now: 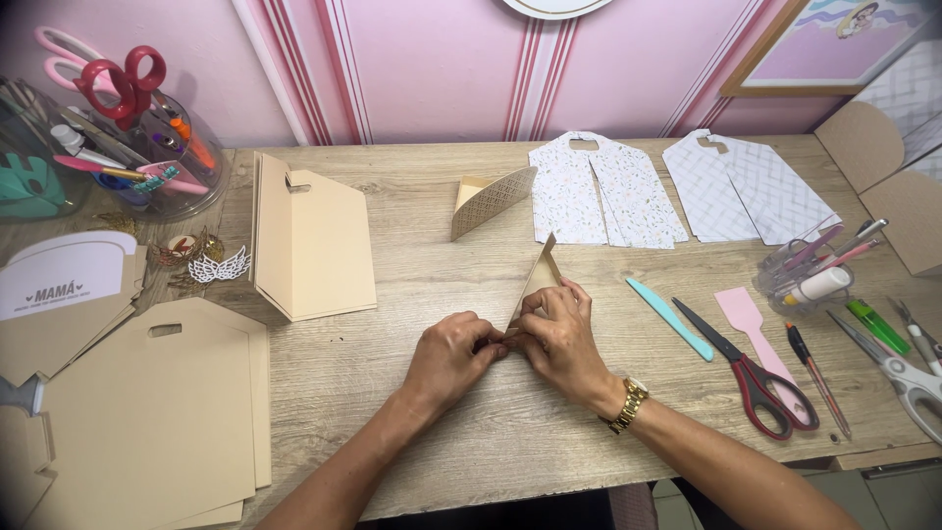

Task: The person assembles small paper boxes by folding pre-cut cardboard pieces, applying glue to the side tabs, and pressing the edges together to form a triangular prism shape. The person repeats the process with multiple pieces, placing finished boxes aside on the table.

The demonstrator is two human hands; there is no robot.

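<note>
both hands meet at the middle of the bench, toward its near edge. left hand (pixel 453 351) and right hand (pixel 559 339) are pinched together on the lower corner of a folded tan card piece (pixel 539 275). the piece stands on edge, long axis rising away from the hands toward the far edge, tilted a little right. right hand sits closer along its side. red-handled scissors (pixel 748 369) and a teal folding tool (pixel 670 317) lie near the right hand, apart from it.

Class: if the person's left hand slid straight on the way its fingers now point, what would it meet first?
The left hand points right, so it would first meet the right hand, already touching it at the folded tan card piece.
</note>
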